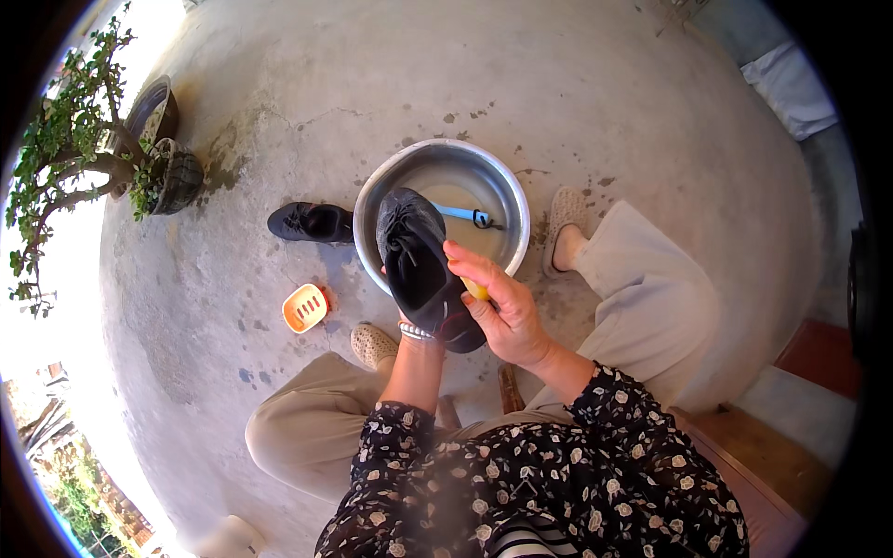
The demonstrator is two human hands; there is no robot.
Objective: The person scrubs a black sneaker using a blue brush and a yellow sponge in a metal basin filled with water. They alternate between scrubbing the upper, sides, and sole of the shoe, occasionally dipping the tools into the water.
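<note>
A black lace-up shoe (pixel 418 268), toe pointing away from me, is held over the near rim of a metal basin (pixel 520 202). My left hand (pixel 401 310) supports it from below, its fingers mostly hidden by the shoe. My right hand (pixel 506 307) grips a yellow object (pixel 476 287), perhaps a bar of soap, against the shoe's right side. Cloudy water lies in the basin, with a blue handle (pixel 460 212) with a black cord loop, probably a brush's, in it. The other black shoe (pixel 310 222) stands on the floor, left of the basin.
An orange and white soap dish (pixel 305 308) lies on the concrete floor (pixel 209 328), left of my knees. Potted plants (pixel 178 178) stand at the upper left. My slippered feet flank the basin's near side. Wet spots mark the floor. A white cloth (pixel 792 91) lies at the upper right.
</note>
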